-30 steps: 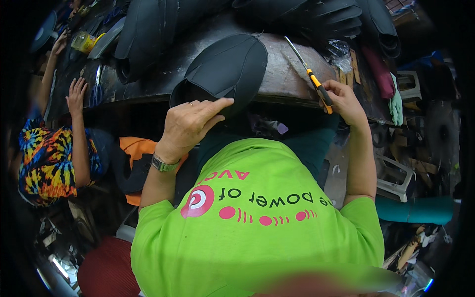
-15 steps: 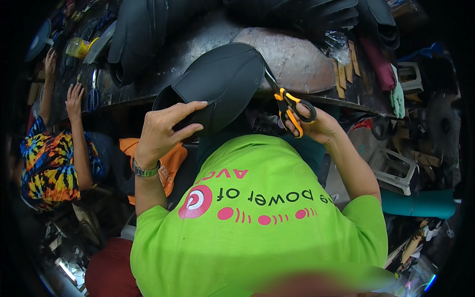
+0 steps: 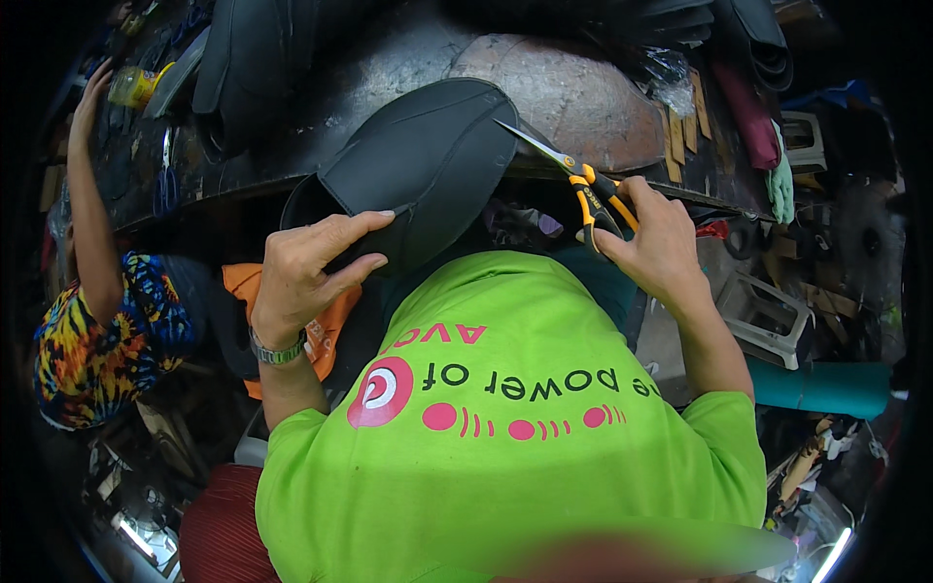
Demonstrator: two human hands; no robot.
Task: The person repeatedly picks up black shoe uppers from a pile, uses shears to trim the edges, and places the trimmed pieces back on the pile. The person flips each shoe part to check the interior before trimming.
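My left hand (image 3: 309, 272) grips the near edge of a curved black rubber piece (image 3: 428, 160), which is folded over and held above my chest. My right hand (image 3: 653, 238) holds scissors (image 3: 573, 175) with orange and black handles, fingers through the loops. The blades are parted and the tips touch the right edge of the rubber piece. A metal watch sits on my left wrist. My bright green shirt (image 3: 505, 428) fills the lower middle of the view.
A dark worn workbench (image 3: 583, 87) curves across the top, with black rubber sheets (image 3: 243, 58) piled on it. At the left a person in a multicoloured shirt (image 3: 92, 340) reaches an arm up to the bench. A teal roll (image 3: 826, 387) and white crate (image 3: 768, 306) lie at the right.
My right hand has moved the scissors from below the rubber piece up to its right edge, blades now parted. My left hand shifted slightly while still holding the rubber.
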